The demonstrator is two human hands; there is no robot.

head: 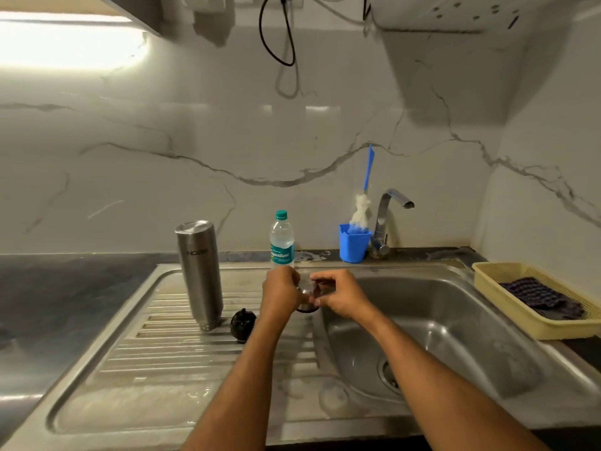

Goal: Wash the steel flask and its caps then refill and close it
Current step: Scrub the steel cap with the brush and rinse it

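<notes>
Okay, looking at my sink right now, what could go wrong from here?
The steel flask stands upside down on the ridged drainboard, so a bump from your left hand might topple it. The black inner cap lies loose there and could roll. The steel cap you're holding could slip into the sink.

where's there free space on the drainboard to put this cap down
The near ribbed stretch of the drainboard, in front of the upturned steel flask and black inner cap, is bare. So is the dark counter left of the sink. It is crowded around the hands, where the water bottle stands close behind.
</notes>
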